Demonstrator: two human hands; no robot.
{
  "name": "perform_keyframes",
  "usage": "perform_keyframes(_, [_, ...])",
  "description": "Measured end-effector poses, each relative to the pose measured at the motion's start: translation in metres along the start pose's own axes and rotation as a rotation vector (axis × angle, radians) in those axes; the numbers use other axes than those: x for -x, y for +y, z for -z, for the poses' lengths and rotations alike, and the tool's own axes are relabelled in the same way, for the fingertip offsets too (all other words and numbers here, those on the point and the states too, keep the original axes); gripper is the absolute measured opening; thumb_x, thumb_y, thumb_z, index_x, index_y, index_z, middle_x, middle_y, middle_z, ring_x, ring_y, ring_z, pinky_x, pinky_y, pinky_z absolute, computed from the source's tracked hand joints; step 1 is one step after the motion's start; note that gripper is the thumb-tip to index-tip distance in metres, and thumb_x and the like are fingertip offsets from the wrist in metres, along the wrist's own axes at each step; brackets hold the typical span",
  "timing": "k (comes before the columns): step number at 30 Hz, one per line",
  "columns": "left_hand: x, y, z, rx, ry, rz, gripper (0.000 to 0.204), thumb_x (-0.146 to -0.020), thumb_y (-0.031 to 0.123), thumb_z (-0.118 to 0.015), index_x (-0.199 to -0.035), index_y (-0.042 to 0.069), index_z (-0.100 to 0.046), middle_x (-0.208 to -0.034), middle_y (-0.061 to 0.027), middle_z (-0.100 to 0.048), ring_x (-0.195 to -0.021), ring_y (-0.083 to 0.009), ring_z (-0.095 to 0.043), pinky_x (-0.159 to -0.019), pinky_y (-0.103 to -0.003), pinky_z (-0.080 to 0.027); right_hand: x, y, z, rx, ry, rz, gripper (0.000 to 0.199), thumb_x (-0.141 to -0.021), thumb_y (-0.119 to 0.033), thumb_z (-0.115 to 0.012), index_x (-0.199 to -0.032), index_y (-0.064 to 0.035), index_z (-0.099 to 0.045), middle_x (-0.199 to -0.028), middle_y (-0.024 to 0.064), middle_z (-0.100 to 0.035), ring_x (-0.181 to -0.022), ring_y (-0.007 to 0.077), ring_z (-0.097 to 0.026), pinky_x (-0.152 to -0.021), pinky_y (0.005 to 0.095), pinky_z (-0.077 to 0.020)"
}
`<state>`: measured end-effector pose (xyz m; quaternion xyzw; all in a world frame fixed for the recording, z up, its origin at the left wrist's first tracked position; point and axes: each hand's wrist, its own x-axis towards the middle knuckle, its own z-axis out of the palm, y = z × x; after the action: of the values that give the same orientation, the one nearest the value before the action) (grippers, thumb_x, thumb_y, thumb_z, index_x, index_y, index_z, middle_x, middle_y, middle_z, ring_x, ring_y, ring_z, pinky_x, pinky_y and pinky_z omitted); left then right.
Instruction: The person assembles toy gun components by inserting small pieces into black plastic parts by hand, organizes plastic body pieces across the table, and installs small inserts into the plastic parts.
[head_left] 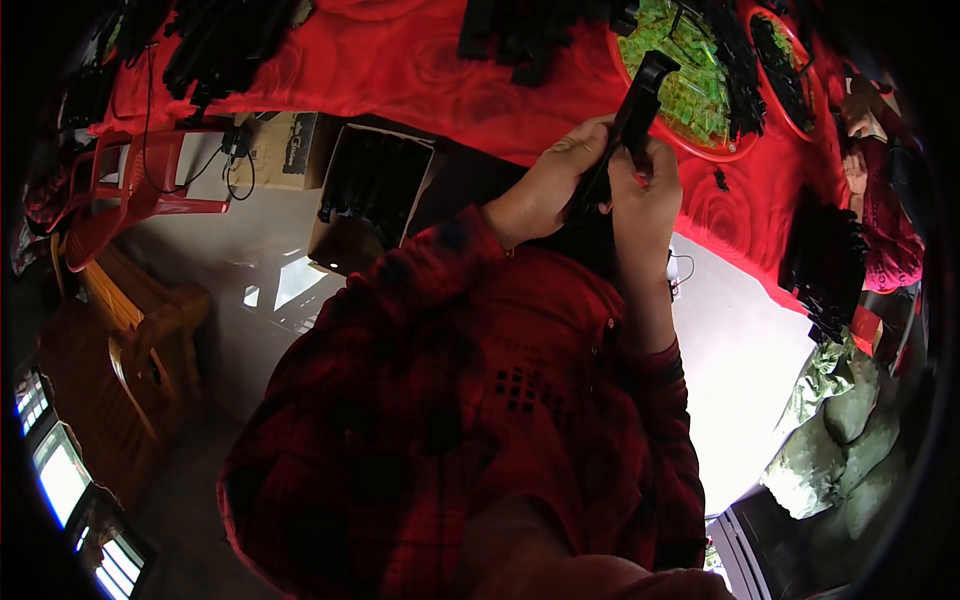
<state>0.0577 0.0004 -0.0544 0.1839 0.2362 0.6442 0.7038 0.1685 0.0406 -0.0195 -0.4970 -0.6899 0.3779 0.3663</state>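
Observation:
Both hands are up at the near edge of a table with a red rose-patterned cloth (400, 70). Between them a long, narrow black plastic piece (640, 100) with a curled upper end is held at a slant; its exact kind I cannot make out. The fingers of my left hand (550, 185) are closed round its lower left side. My right hand (645, 195) pinches it from the right, fingers bent. Just beyond stands a red basin (720, 153) with many small yellow-green translucent pieces (680, 80) and some black parts.
A second red basin (800, 125) holds black parts. Black strips lie piled at the table's far left (220, 50) and right (825, 255). Below are an open carton (325, 245) of black pieces, a red chair (120, 190), a wooden bench (140, 350) and pale sacks (810, 465). Another person's hand (855, 170) is at right.

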Motion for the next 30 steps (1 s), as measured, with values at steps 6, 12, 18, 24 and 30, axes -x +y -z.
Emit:
perform_keyframes(6, [0.002, -0.008, 0.003, -0.017, -0.036, -0.055, 0.043, -0.108, 0.036, -0.029, -0.14, 0.011, -0.042, -0.101, -0.0015, -0.06, -0.078, -0.0078, -0.057, -0.063, -0.023, -0.048, 0.0, -0.007, 0.001, -0.279, -0.19, -0.215, 0.017, -0.094, -0.013, -0.059, -0.102, 0.0015, -0.056, -0.074, 0.0057, -0.056, -0.053, 0.0083, -0.052, -0.042, 0.025, -0.0439])
perform_keyframes(12, [0.008, -0.005, -0.009, -0.142, 0.025, -0.097, 0.043, -0.108, 0.035, -0.031, -0.141, 0.01, -0.041, -0.103, -0.0014, -0.059, -0.085, -0.009, -0.058, -0.073, -0.024, -0.051, 0.003, -0.015, 0.001, -0.178, -0.187, -0.169, 0.014, -0.097, -0.012, -0.055, -0.096, 0.0006, -0.048, -0.071, 0.0081, -0.054, -0.052, 0.0117, -0.052, -0.044, 0.0295, -0.044])
perform_keyframes(18, [0.009, -0.009, -0.007, -0.114, 0.09, -0.065, 0.041, -0.107, 0.033, -0.032, -0.139, 0.009, -0.043, -0.11, -0.0026, -0.059, -0.097, -0.0117, -0.06, -0.087, -0.028, -0.051, 0.005, -0.006, -0.001, -0.122, -0.155, -0.175, 0.014, -0.095, -0.011, -0.056, -0.096, 0.0018, -0.049, -0.071, 0.0135, -0.053, -0.053, 0.0175, -0.053, -0.049, 0.0347, -0.0433])
perform_keyframes(24, [0.004, 0.003, -0.006, 0.25, 0.016, 0.134, 0.034, -0.107, 0.031, -0.035, -0.13, 0.01, -0.048, -0.106, -0.0029, -0.06, -0.09, -0.0131, -0.06, -0.077, -0.029, -0.052, 0.005, -0.017, 0.011, -0.147, -0.205, -0.141, 0.019, -0.094, -0.01, -0.057, -0.108, 0.0017, -0.059, -0.076, 0.0082, -0.058, -0.063, 0.0124, -0.054, -0.058, 0.0295, -0.0438])
perform_keyframes(30, [0.006, 0.007, -0.013, 0.262, 0.11, 0.139, 0.032, -0.106, 0.032, -0.039, -0.125, 0.01, -0.051, -0.103, -0.0037, -0.063, -0.087, -0.0156, -0.064, -0.077, -0.031, -0.055, 0.006, -0.038, 0.022, -0.272, -0.292, -0.242, 0.024, -0.097, -0.014, -0.056, -0.116, -0.001, -0.06, -0.078, -0.003, -0.053, -0.07, 0.0034, -0.048, -0.059, 0.0223, -0.0412])
